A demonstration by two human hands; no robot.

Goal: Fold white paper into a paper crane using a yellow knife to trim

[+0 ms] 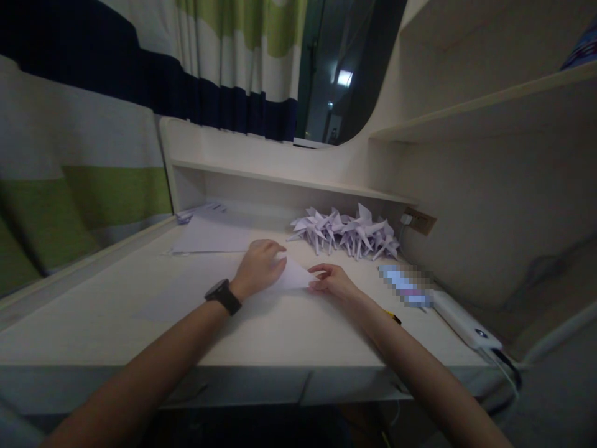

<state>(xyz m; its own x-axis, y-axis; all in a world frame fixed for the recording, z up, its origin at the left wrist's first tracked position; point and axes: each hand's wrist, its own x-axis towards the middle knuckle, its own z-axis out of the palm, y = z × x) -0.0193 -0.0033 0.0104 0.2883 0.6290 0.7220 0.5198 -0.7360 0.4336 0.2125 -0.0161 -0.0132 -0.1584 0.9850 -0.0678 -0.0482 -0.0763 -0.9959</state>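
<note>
A white sheet of paper [293,274], which looks folded to a slanted edge, lies on the desk between my two hands. My left hand [261,264], with a black watch on its wrist, rests over the paper's left part, fingers bent and closed on it. My right hand [333,280] pinches the paper's right corner between thumb and fingers. Left of my left hand another pale sheet [172,295] lies flat on the desk. Behind the hands is a heap of white paper pinwheels [354,231] on rolled paper sticks.
A stack of white paper [212,231] lies at the back left, with folded strips [201,213] behind it. To the right are a blurred-out phone [405,285], a white power strip [466,323] with cables, and a yellow-black tool [392,316] partly behind my right forearm. A shelf [289,180] runs along the back.
</note>
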